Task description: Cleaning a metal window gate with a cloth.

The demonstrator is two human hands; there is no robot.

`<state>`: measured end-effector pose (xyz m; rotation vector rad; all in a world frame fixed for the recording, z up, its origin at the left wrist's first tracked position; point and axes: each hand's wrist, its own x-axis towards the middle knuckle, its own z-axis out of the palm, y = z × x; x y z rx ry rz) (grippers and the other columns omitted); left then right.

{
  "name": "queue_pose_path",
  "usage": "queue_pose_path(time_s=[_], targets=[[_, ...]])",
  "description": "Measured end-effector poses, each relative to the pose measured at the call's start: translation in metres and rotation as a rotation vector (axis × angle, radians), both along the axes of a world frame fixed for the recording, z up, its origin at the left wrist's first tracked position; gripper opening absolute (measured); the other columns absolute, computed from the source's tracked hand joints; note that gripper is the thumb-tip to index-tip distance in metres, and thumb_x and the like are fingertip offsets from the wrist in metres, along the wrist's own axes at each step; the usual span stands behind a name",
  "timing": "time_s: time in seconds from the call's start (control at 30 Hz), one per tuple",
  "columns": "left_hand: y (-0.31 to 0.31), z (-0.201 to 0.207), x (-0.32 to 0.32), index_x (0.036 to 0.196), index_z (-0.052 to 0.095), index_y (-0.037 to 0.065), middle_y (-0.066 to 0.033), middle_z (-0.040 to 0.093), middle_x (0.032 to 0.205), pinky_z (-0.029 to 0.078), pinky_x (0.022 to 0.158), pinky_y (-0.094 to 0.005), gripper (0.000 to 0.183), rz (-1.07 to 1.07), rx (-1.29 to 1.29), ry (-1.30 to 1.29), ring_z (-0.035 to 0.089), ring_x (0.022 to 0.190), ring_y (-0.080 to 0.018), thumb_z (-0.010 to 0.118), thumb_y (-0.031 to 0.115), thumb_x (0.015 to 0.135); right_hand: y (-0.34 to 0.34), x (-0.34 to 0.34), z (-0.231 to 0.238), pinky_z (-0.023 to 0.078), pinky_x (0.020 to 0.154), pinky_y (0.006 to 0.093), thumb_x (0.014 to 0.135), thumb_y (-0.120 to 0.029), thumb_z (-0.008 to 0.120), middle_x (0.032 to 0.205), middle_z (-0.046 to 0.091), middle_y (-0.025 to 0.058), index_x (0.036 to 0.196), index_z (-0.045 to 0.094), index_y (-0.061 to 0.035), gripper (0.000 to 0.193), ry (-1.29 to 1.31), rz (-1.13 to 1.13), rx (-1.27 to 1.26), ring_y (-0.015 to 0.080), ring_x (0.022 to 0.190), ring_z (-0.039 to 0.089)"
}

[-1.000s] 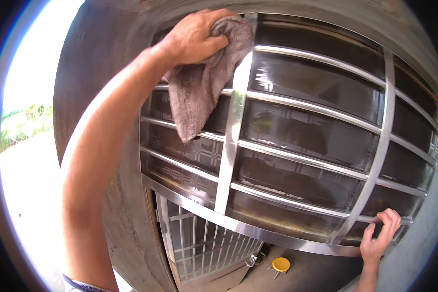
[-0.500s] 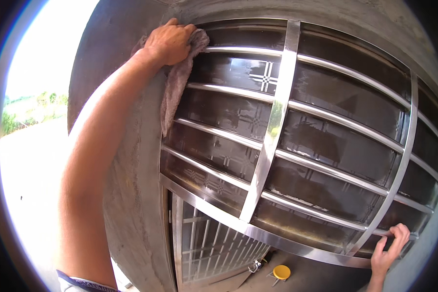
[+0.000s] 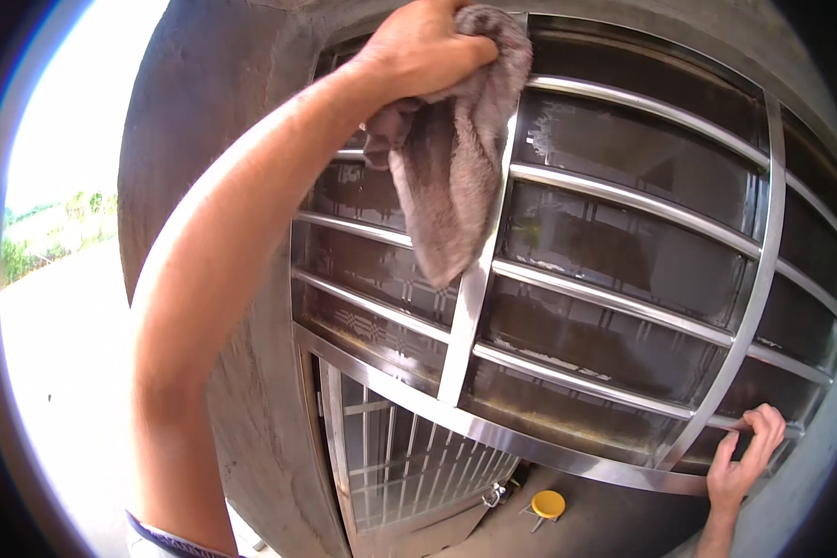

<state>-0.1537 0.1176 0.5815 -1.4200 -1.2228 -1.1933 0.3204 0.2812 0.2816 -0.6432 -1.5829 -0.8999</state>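
My left hand [image 3: 423, 48] is raised high and closed on a grey-brown cloth [image 3: 460, 177], bunched at the top with a long end hanging down. The cloth covers part of an upright flat post [image 3: 463, 335] of a shiny metal window grille, and the glass left of it. At the lower right, my right hand [image 3: 746, 458] curls its fingers over a horizontal metal bar [image 3: 789, 430] of the same grille, thumb pointing up. Behind the bars lie dark glass panes [image 3: 614, 321] with patches and streaks on them.
A rough grey concrete wall [image 3: 251, 400] borders the grille on the left. Below stands a barred metal door [image 3: 409, 465], with a yellow round stool [image 3: 547, 504] on the floor beyond. Bright open ground and greenery [image 3: 60, 237] show at the far left.
My left hand has moved right and upward with the cloth, from the grille's left edge to the upright post. My right hand stays on the same bar.
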Motion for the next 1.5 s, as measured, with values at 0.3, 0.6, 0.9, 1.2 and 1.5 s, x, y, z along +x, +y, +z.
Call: queue_pose_path(time_s=[0.3,0.6,0.9,1.2,1.5], targets=[[-0.046,-0.007,-0.09,0.126,0.064,0.007,-0.0162,0.072,0.113,0.052,0.097,-0.043,0.044,0.312,-0.225,-0.03,0.069,0.103,-0.0308,0.063,0.024,0.086,0.008,0.017,-0.008,0.039,0.104,0.0486,0.082,0.007,0.056,0.127,0.055,0.0239,0.118,0.057,0.0034,0.036,-0.035,-0.029,-0.016,0.0416,0.12,0.052],[-0.033,-0.046,-0.136,0.13,0.053,0.003,-0.0225,0.068,0.12,0.05,0.1,-0.0518,0.048,0.862,0.043,0.004,0.058,0.119,-0.0439,0.067,0.021,0.088,0.021,0.022,-0.008,0.04,0.104,0.0469,0.085,0.006,0.056,0.13,0.055,0.0238,0.124,0.056,0.004,0.038,-0.059,-0.005,0.021,0.0405,0.12,0.053],[-0.049,-0.09,-0.122,0.13,0.054,0.0,-0.0241,0.07,0.115,0.049,0.103,-0.0489,0.055,0.68,-0.205,-0.133,0.06,0.121,-0.0404,0.065,0.03,0.085,0.017,0.024,-0.007,0.039,0.104,0.0469,0.088,0.005,0.056,0.132,0.055,0.0243,0.124,0.056,0.0043,0.036,-0.049,-0.001,-0.042,0.0398,0.119,0.053],[-0.034,-0.061,-0.126,0.131,0.058,0.003,-0.0258,0.072,0.115,0.051,0.102,-0.0485,0.054,0.826,-0.172,-0.216,0.065,0.118,-0.0413,0.064,0.029,0.084,0.013,0.014,-0.004,0.038,0.105,0.0477,0.087,0.005,0.057,0.131,0.055,0.0241,0.124,0.056,0.0043,0.037,-0.053,0.013,-0.019,0.0405,0.119,0.053],[-0.03,-0.065,-0.063,0.122,0.066,0.004,-0.0167,0.073,0.109,0.05,0.098,-0.0396,0.045,0.228,-0.3,-0.141,0.068,0.106,-0.0292,0.066,0.028,0.084,0.008,0.01,-0.001,0.037,0.103,0.0496,0.083,0.004,0.058,0.125,0.055,0.0229,0.12,0.055,0.0042,0.037,-0.045,0.021,-0.021,0.039,0.113,0.052]])
